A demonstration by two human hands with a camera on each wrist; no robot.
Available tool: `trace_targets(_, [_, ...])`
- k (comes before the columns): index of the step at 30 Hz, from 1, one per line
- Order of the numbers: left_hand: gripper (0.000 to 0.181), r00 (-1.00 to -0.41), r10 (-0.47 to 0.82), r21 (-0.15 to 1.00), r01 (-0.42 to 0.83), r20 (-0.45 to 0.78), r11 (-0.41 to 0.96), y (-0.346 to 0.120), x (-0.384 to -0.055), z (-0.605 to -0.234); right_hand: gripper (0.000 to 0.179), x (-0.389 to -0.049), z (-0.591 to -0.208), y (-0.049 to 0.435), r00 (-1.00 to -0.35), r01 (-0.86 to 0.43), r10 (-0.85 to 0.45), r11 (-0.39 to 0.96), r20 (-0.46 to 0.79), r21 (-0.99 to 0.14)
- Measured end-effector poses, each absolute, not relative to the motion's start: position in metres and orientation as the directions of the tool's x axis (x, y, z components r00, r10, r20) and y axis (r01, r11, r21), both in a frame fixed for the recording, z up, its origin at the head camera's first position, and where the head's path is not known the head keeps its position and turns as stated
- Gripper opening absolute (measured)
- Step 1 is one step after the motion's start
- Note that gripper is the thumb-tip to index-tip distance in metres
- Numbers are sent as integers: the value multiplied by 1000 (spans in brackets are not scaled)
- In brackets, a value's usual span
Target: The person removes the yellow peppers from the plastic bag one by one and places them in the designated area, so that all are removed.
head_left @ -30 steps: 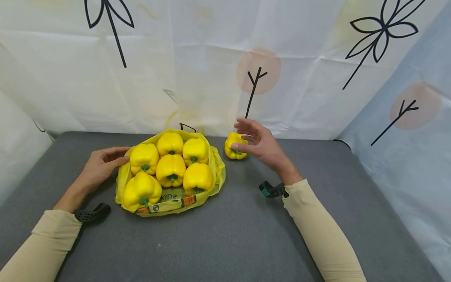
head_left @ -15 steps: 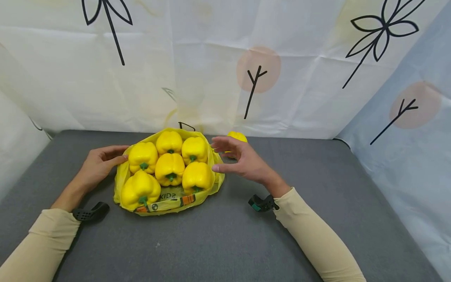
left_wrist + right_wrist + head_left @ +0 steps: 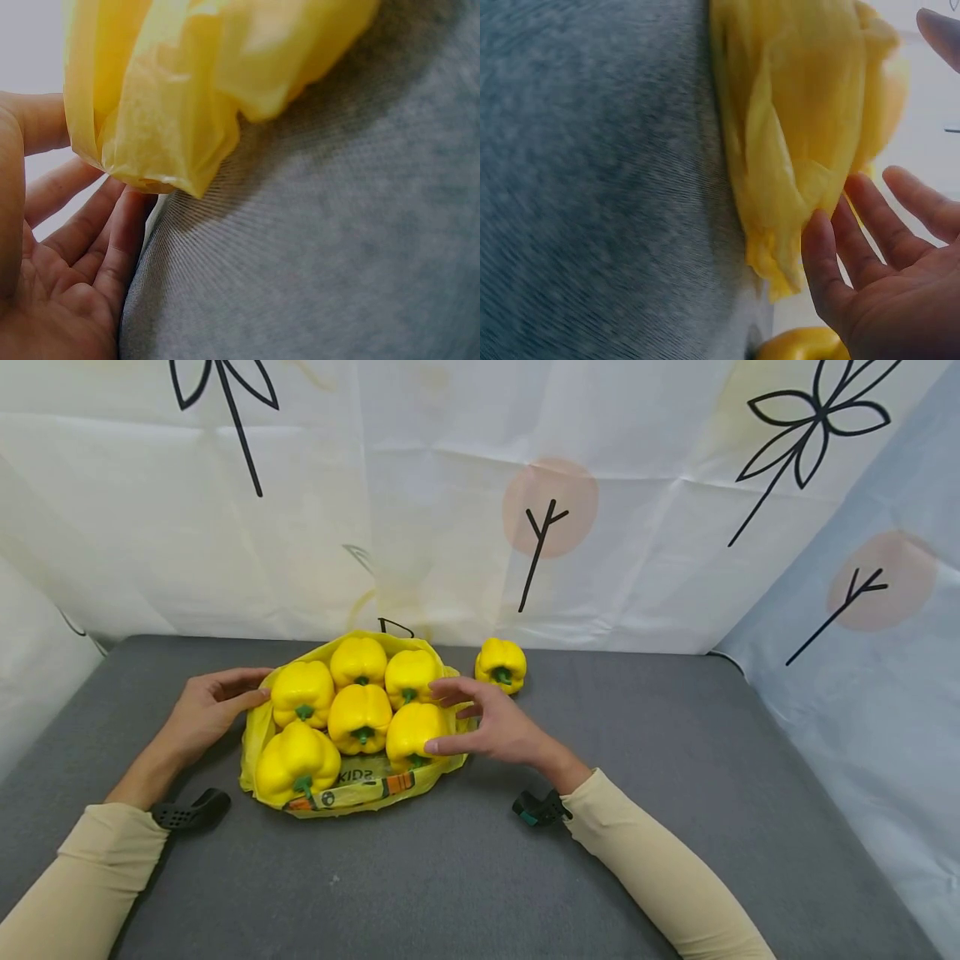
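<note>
The person's right hand (image 3: 498, 727) has left the whole yellow bell pepper with a green stem (image 3: 500, 665) in the upper middle of the frame and now reaches across the right edge of the wide-mouthed yellow plastic bag (image 3: 360, 792) in the centre left. That lone pepper, half covered by the hand a moment ago, shows whole again on the grey cloth-like tabletop (image 3: 450, 877), outside the bag and apparently unmoved.

The right grip is well spread and has hold of nothing: the thumb shows in front of the glossy lower-right yellow pepper (image 3: 412, 727) in the bag, the fingers beside and behind it. Whether any fingertip touches the plastic or that pepper is hard to tell.

The left hand (image 3: 206, 714) keeps its place at the bag's left edge, thumb and fingertips against the plastic; whether its grip pinches the rim or only steadies it cannot be told.

Seven peppers lie in the bag, the same count as before, with a gap near the printed lower edge. The change seems to shift the work from the lone pepper to the bag, which now sits between both hands, while the eighth pepper stays out.
</note>
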State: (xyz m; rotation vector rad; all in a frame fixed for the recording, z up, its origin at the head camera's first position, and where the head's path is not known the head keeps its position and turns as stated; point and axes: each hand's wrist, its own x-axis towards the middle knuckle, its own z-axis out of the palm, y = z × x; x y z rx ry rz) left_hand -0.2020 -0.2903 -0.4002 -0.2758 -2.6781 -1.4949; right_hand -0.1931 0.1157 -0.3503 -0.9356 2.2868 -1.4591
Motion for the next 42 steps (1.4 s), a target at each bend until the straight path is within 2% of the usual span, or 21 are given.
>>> trace_targets(17, [49, -980, 134, 840, 196, 148, 507, -291, -204, -399, 71, -189, -362, 108, -790, -346, -613, 427, 14, -836])
trace_targets(33, [49, -981, 133, 837, 193, 145, 512, -290, -204, -399, 79, -187, -364, 106, -784, -353, -621, 459, -11, -815])
trace_targets(42, [49, -981, 128, 839, 192, 147, 509, -291, -203, -401, 77, -184, -359, 106, -788, -375, -613, 403, 58, -835])
